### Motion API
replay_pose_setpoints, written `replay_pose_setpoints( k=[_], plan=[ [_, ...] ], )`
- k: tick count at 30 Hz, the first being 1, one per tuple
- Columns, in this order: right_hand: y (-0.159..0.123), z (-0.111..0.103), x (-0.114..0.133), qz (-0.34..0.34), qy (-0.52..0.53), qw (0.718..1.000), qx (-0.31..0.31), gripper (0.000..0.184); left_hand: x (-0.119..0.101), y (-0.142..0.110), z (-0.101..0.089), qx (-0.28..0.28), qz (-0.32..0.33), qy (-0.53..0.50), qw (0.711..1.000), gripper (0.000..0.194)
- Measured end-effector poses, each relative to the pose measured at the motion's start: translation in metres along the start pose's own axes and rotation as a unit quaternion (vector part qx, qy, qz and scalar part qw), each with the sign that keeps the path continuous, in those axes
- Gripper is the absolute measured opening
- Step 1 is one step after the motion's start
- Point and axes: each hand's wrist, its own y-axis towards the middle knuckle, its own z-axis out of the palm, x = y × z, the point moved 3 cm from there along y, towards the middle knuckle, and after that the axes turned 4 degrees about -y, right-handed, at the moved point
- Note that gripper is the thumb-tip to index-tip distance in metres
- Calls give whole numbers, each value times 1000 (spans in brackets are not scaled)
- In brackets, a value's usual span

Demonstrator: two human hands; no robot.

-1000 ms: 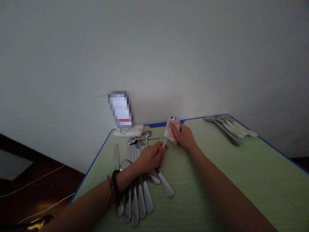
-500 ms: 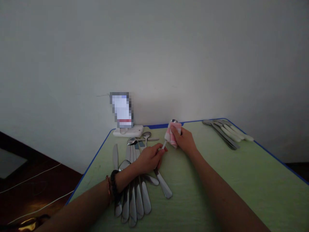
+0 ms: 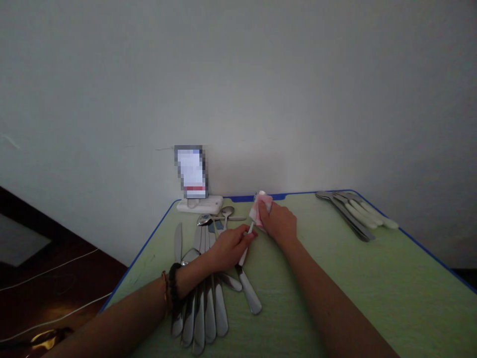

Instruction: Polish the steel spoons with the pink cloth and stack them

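Observation:
My left hand (image 3: 231,244) is closed around the handle of a silver spoon (image 3: 243,257), held at a slant above the table. My right hand (image 3: 280,222) grips a pink and white cloth (image 3: 262,203) wrapped about the spoon's upper end, so its bowl is mostly hidden. Under my left forearm lies a fan of metal cutlery, with several shiny handles (image 3: 209,313) pointing towards me. A table knife (image 3: 178,242) lies at its left edge. Beyond my left hand rests a small spoon (image 3: 227,213). Another handle (image 3: 251,294) sticks out below that hand.
The green table (image 3: 335,288) has a blue rim and stands against a pale wall. A blurred-out phone (image 3: 193,171) leans upright behind a white box-like device (image 3: 201,204). At the far right lie dark metal spoons (image 3: 348,217) beside white-handled cutlery (image 3: 367,213).
My right hand and the cloth have shifted slightly left and down along the spoon. Both hands keep their hold. The whole view has tilted a little.

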Motion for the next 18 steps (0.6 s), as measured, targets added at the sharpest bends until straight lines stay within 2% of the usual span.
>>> replay_pose_setpoints(
  k=[4, 7, 10, 13, 18],
  plan=[
    [5, 3, 6, -16, -22, 1000, 13, 64, 2, 1, 3, 8, -23, -34, 999, 28],
    [12, 5, 1, -22, 13, 1000, 13, 65, 0, 1, 4, 22, -29, -63, 997, 27],
    [20, 6, -8, -11, 120, 993, -20, 63, -2, 0, 4, 28, -31, -73, 996, 28],
    [24, 5, -12, -18, 255, 965, -56, 59, -2, 0, 4, 31, -28, -80, 996, 27],
    [22, 5, -12, -30, 365, 929, -48, 53, -1, 0, 4, 28, -21, -84, 996, 27]
  ],
)
